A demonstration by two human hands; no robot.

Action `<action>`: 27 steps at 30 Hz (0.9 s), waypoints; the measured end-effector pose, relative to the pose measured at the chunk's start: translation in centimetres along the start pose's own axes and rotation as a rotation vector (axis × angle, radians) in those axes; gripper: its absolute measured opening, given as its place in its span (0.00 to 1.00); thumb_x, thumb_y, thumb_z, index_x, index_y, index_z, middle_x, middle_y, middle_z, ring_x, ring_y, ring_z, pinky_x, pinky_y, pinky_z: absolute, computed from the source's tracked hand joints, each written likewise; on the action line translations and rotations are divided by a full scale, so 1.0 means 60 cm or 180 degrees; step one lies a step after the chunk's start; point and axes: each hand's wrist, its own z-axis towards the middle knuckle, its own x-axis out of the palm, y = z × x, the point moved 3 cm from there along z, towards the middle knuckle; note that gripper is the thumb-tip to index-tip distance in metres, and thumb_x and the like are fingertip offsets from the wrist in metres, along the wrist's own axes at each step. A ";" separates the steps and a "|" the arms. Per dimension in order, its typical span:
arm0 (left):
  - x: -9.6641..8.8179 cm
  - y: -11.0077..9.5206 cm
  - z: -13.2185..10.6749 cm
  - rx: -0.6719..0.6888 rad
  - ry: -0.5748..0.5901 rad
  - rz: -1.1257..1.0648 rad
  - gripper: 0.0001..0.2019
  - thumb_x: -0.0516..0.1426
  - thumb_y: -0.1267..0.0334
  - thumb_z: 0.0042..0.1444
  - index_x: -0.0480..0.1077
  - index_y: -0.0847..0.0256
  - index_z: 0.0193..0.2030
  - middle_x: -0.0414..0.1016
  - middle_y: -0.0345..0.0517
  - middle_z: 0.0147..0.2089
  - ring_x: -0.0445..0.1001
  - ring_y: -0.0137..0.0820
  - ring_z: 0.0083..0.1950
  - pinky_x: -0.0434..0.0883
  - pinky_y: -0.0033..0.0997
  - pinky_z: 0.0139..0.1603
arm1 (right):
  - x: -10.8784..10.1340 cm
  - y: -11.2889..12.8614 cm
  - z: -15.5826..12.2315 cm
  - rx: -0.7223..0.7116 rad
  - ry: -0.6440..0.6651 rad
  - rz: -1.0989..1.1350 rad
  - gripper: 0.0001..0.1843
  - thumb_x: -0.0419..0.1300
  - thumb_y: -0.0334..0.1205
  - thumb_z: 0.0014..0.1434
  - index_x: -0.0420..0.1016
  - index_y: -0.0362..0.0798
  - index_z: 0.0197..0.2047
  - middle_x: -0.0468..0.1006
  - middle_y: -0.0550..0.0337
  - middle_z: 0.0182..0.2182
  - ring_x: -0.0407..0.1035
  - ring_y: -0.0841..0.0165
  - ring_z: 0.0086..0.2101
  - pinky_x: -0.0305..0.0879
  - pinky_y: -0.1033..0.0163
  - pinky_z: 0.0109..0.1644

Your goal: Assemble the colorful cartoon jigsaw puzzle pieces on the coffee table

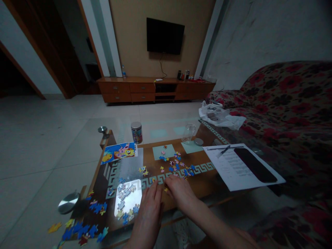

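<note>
My left hand (149, 205) rests low over the glass table, its fingers stretched forward and side by side. Just past its fingertips lies a small yellow puzzle piece (153, 180). Beside it, my right hand (181, 190) has its fingers bent down over another yellow puzzle piece (166, 189), which is partly hidden. Beyond the hands spreads a loose group of blue, pink and yellow puzzle pieces (176, 167). A joined yellow-and-white puzzle bit (143, 170) sits ahead of my left hand. Grey-blue puzzle pieces (124, 192) lie on a bright white patch to the left.
More blue pieces (80, 230) lie at the table's near left corner. A cartoon picture sheet (119, 153), a tin (136, 132) and a clear jar (189, 134) with its lid (198, 141) stand farther back. At right are papers (225, 166), a pen (223, 151) and a black phone (255, 165).
</note>
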 end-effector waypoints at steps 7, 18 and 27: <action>0.004 0.000 0.001 0.0079 0.0001 -0.0250 0.20 0.50 0.76 0.51 0.68 0.62 0.50 0.67 0.61 0.62 0.69 0.46 0.60 0.69 0.52 0.58 | -0.015 -0.022 0.014 0.0544 -0.0287 -0.0006 0.11 0.59 0.27 0.57 0.77 0.44 0.43 0.79 0.48 0.44 0.75 0.57 0.44 0.66 0.61 0.44; -0.020 -0.016 0.010 0.0236 0.0729 -0.0670 0.20 0.50 0.75 0.51 0.69 0.59 0.50 0.63 0.56 0.66 0.62 0.46 0.66 0.62 0.57 0.62 | -0.050 -0.141 0.090 0.1254 -0.1242 0.0262 0.11 0.53 0.34 0.64 0.76 0.43 0.45 0.77 0.46 0.43 0.72 0.61 0.46 0.61 0.63 0.45; -0.041 -0.010 0.010 0.0050 0.0807 -0.0608 0.19 0.49 0.75 0.52 0.71 0.61 0.50 0.63 0.58 0.66 0.61 0.45 0.67 0.61 0.57 0.62 | -0.044 -0.095 0.129 0.0469 -0.1059 0.0657 0.09 0.62 0.33 0.57 0.79 0.48 0.42 0.78 0.55 0.41 0.72 0.66 0.43 0.61 0.67 0.47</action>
